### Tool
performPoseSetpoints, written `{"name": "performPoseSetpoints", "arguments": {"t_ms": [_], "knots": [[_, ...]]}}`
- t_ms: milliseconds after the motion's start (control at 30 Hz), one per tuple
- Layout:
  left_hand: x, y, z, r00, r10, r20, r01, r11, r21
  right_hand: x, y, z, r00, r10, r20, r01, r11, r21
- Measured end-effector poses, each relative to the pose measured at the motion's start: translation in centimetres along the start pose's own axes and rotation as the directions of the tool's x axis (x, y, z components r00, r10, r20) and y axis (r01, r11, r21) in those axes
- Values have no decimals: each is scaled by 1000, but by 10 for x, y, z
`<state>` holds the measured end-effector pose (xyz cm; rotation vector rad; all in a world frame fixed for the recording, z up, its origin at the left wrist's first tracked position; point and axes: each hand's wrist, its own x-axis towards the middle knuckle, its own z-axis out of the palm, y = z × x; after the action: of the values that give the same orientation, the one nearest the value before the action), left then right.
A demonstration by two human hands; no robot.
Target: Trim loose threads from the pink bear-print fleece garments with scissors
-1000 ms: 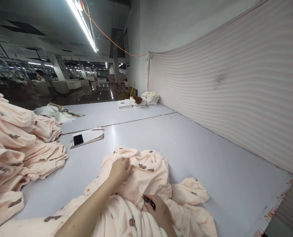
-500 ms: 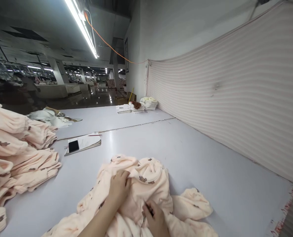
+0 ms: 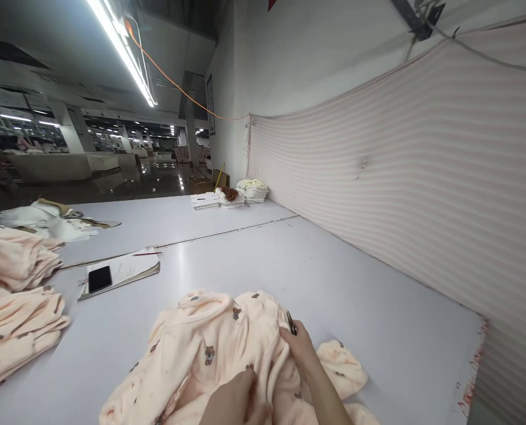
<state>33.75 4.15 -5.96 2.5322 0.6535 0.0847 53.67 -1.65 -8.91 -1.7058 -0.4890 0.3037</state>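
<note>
A soft peach garment with small bear prints [image 3: 221,336] lies bunched on the table in front of me. My left hand [image 3: 240,395] is low on its front, its curled fingers pressed into the cloth and slightly blurred. My right hand [image 3: 299,343] is at the garment's upper right side, thumb against the fabric. In its closed fingers are small dark thread snips [image 3: 291,323], their tips pointing up and away. A sleeve-like part of the garment [image 3: 342,369] sticks out to the right of my right forearm.
More peach garments [image 3: 19,319] are heaped at the left. A clipboard with papers [image 3: 132,268] carries a black phone [image 3: 100,278] and a pencil. White scraps [image 3: 45,221] and stacks of folded cloth [image 3: 252,190] sit farther back. A striped cloth [image 3: 378,195] hangs along the right wall.
My right hand has moved up and right along the garment with the snips. My left hand has dropped from the top of the garment to its lower front. The view has turned right.
</note>
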Motion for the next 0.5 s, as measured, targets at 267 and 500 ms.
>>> {"name": "performPoseSetpoints", "arguments": {"t_ms": [267, 500], "knots": [[49, 7, -29, 972, -136, -193, 67, 943, -327, -72, -16, -26, 971, -1, 239, -57, 971, 234], [45, 8, -9, 970, -117, -212, 10, 895, -446, -85, -37, -68, 943, 45, 329, 14, 984, -176]]}}
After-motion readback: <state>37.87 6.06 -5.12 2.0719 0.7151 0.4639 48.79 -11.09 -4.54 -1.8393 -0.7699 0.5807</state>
